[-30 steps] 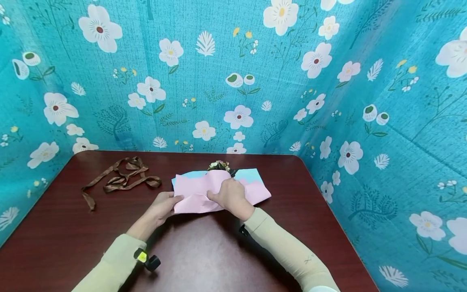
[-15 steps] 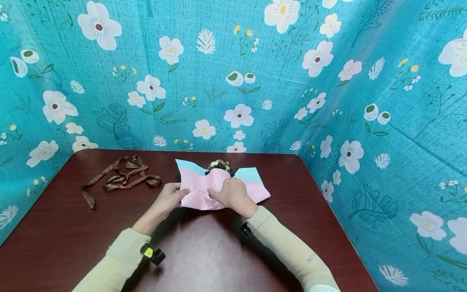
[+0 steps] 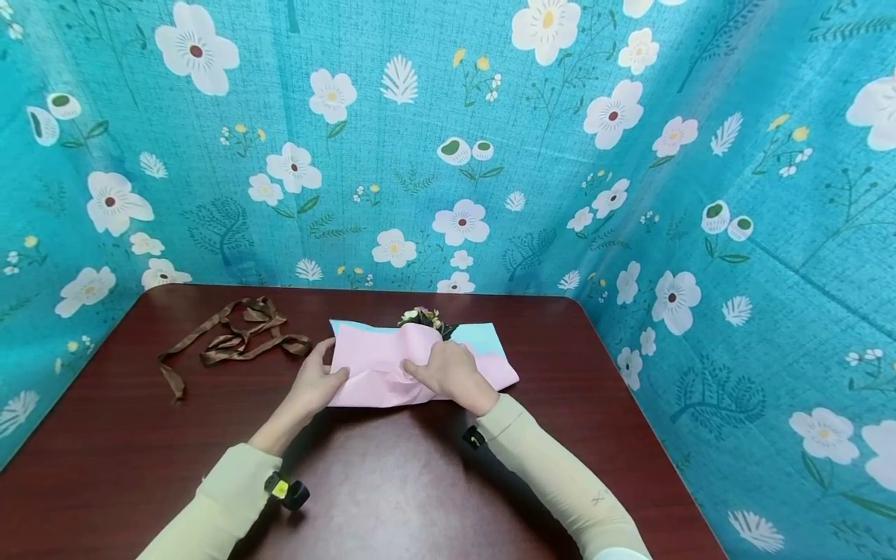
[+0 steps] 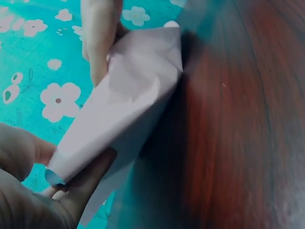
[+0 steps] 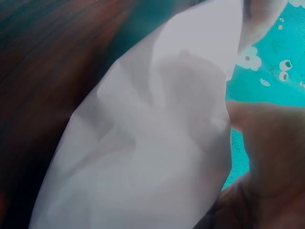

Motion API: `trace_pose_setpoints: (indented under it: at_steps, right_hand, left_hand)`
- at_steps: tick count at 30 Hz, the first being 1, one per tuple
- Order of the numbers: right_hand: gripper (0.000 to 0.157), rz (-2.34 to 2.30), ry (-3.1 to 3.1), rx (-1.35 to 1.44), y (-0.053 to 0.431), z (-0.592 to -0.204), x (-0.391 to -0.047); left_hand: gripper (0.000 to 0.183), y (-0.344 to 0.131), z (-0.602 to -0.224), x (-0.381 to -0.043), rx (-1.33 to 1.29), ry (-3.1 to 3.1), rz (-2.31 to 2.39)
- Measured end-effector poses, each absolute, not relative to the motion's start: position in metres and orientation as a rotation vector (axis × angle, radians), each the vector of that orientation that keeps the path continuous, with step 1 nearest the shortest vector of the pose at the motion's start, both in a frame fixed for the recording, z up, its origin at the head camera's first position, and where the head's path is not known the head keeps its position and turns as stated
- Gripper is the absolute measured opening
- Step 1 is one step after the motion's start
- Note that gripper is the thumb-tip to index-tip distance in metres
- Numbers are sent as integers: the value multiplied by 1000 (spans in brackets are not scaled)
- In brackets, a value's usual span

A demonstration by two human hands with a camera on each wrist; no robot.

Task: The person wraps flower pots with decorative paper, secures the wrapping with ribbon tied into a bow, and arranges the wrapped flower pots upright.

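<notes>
A sheet of wrapping paper (image 3: 371, 354), pink on one face and light blue on the other, lies folded in front of me in the head view. A small bunch of flowers (image 3: 420, 316) with dark leaves shows above its top edge; the lower part is hidden in the paper. My left hand (image 3: 316, 381) pinches the paper's left edge. In the left wrist view, that edge runs between the thumb and the fingers (image 4: 90, 183). My right hand (image 3: 453, 375) grips the gathered middle of the paper, thumb pointing left. Creases spread below this thumb, also visible on the paper (image 5: 143, 157) in the right wrist view.
A loose brown ribbon (image 3: 245, 338) lies in loops on the dark red-brown table (image 3: 392, 482), left of the paper. Blue flowered cloth (image 3: 392, 155) hangs behind the table and along its right side. Each wrist carries a small black camera mount.
My left hand moved right, lifting the paper's left corner, then came back left and lowered it. The paper's left part lies flatter now. My right hand stayed nearly in place.
</notes>
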State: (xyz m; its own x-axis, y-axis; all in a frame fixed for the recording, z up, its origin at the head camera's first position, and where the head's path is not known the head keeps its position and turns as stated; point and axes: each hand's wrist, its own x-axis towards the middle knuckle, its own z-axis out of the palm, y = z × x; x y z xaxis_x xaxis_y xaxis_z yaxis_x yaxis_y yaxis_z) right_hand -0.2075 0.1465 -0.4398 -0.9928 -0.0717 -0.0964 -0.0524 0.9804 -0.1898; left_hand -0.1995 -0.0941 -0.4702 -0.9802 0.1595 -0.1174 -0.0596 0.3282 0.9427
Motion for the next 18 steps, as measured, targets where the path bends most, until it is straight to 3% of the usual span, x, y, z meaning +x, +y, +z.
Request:
trace_pose_setpoints:
  at_steps: [4,13,18]
  right_hand:
    - [66,-306,3025,-86,146,-441,-208]
    - [67,-291,3025,-75,146,-444,-210]
    - [68,-273,3026,-72,146,-443,-211]
  left_hand:
    - [71,-99,-472,-195,6,2357,1732]
    - [49,-110,-476,-184,-40,2127,1802]
    - [47,-114,-476,-180,42,2051,1845]
